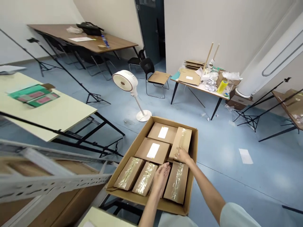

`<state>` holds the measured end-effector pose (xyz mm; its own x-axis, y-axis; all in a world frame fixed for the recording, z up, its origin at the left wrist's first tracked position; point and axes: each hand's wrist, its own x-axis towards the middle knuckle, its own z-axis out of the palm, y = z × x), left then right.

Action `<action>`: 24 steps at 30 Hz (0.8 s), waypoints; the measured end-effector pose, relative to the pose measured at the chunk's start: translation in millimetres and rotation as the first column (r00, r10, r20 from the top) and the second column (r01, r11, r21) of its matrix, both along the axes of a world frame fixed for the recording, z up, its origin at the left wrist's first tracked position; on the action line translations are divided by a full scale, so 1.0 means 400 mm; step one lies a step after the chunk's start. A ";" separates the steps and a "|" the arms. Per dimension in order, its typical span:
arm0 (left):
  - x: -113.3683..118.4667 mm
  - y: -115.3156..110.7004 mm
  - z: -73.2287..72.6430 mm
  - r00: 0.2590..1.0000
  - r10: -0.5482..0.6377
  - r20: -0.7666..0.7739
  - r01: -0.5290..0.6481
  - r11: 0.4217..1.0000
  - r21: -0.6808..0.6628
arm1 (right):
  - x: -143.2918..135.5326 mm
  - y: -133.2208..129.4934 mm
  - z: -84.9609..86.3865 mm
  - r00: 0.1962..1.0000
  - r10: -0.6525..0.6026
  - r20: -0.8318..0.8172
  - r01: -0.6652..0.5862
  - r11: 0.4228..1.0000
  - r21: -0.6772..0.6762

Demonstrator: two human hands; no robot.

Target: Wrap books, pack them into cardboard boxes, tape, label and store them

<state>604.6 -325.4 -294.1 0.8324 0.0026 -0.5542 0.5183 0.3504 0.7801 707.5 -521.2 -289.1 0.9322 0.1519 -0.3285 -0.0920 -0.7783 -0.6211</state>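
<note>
A large open cardboard carton (193, 176) in front of me holds several smaller brown boxes. Two of these, the far box (155, 132) and the middle box (144, 149), carry white labels. Clear tape runs along the others, including the taped box (183, 138) at the far right. My right hand (183, 155) rests on the near end of that box, fingers apart. My left hand (161, 176) is over the gap between the near boxes, its fingers stretched out and held close together; it partly hides a box below. To its right lies another taped box (176, 183).
A metal rack (59, 186) stands close on my left, beside a pale table (78, 108) with green packaging. Beyond the carton are a white fan (143, 115), a chair (157, 77) and a cluttered table (201, 86). Tripods stand at both sides. Paper (245, 156) lies on the floor.
</note>
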 end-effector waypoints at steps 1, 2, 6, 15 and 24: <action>-0.042 0.026 0.021 1.000 0.027 -0.012 -0.027 1.000 0.001 | -0.056 0.018 -0.001 1.000 0.005 0.005 -0.005 1.000 0.007; -0.087 0.051 0.042 0.999 0.049 -0.020 -0.049 0.999 0.005 | -0.113 0.039 -0.001 1.000 0.013 0.008 -0.013 1.000 0.011; -0.293 0.137 0.104 0.983 0.182 -0.037 -0.180 0.983 0.047 | -0.333 0.154 0.015 0.993 0.096 0.062 -0.105 0.981 0.162; -0.880 0.287 0.225 0.693 0.692 0.201 -0.709 0.705 0.020 | -0.771 0.480 0.276 0.808 0.570 0.150 -0.560 0.661 0.499; -1.578 0.370 0.333 0.092 0.915 0.393 -0.983 0.147 -0.112 | -1.347 0.767 0.432 0.478 0.863 0.163 -0.771 0.323 0.549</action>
